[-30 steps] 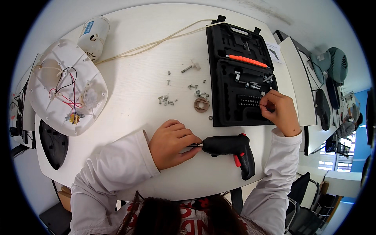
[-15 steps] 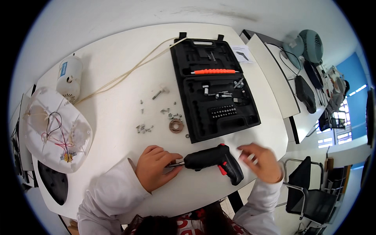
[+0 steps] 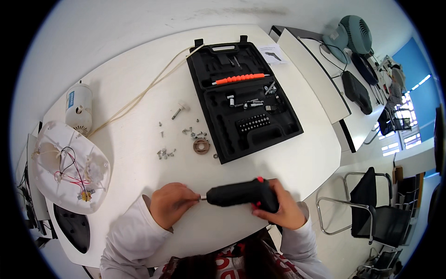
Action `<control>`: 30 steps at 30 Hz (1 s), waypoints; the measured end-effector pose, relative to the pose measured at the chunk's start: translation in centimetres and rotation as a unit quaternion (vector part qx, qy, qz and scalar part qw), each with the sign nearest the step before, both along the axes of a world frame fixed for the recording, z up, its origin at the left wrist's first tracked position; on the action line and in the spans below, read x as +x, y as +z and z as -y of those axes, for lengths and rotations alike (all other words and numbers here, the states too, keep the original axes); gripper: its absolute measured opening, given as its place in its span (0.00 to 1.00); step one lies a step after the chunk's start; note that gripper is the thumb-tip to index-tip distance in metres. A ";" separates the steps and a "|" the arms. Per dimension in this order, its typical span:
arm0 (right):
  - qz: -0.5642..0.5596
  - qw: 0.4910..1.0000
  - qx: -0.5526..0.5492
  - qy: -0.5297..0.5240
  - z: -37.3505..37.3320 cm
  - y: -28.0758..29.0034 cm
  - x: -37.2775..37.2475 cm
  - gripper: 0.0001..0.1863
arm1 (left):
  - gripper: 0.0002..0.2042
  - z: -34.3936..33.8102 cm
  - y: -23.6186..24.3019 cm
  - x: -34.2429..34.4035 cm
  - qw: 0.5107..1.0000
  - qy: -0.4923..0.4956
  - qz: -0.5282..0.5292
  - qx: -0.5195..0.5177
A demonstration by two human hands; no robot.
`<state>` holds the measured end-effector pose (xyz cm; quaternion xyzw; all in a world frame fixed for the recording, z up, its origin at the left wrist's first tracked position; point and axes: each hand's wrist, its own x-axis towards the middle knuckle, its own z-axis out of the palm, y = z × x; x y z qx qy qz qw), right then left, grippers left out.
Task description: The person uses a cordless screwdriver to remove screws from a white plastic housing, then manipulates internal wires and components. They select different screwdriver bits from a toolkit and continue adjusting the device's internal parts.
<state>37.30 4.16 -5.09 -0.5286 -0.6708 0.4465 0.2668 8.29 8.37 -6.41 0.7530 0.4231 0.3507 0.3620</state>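
Silvery metal tip (image 3: 203, 197), pinched between fingertips of left hand (image 3: 170, 204). Just behind it, matte black, red-trimmed, pistol-shaped power screwdriver (image 3: 237, 193), sideways over near part of smooth white table (image 3: 297, 160); handle end wrapped in curled fingers of right hand (image 3: 288, 210). Further out: round brown ring (image 3: 196, 149), scattered shiny screws (image 3: 162, 154), moulded black case (image 3: 221, 152) spread flat with ribbed orange shaft (image 3: 239, 78). Far left: hollow white plastic shell (image 3: 50, 188), white cylinder (image 3: 80, 100). Beyond: black metal-framed chair (image 3: 388, 228), grey-green fan (image 3: 357, 35), pale scuffed wall (image 3: 139, 35).

The power screwdriver (image 3: 232, 194) looks matt plastic; its tip (image 3: 203, 197) is shiny metal; the case (image 3: 228, 153) matt plastic; the tabletop (image 3: 125, 153) smooth; the left sleeve (image 3: 134, 228) cloth.
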 end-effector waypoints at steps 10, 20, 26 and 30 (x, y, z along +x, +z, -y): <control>-0.063 0.991 -0.115 0.038 1.5 2.3 -4.2 0.28 | 0.11 3.1 -0.4 -4.0 0.993 0.002 0.023 -0.116; -0.440 0.831 -0.327 0.100 2.9 1.3 -10.0 0.43 | 0.08 4.7 1.0 -9.7 0.992 0.017 0.111 0.057; -0.423 0.860 -0.275 0.074 3.2 2.7 -15.5 0.53 | 0.12 6.6 2.1 -15.3 0.958 0.124 0.003 0.259; -0.364 0.894 -0.244 0.093 3.2 4.7 -19.3 0.54 | 0.10 7.6 2.0 -19.9 0.860 0.265 -0.106 0.423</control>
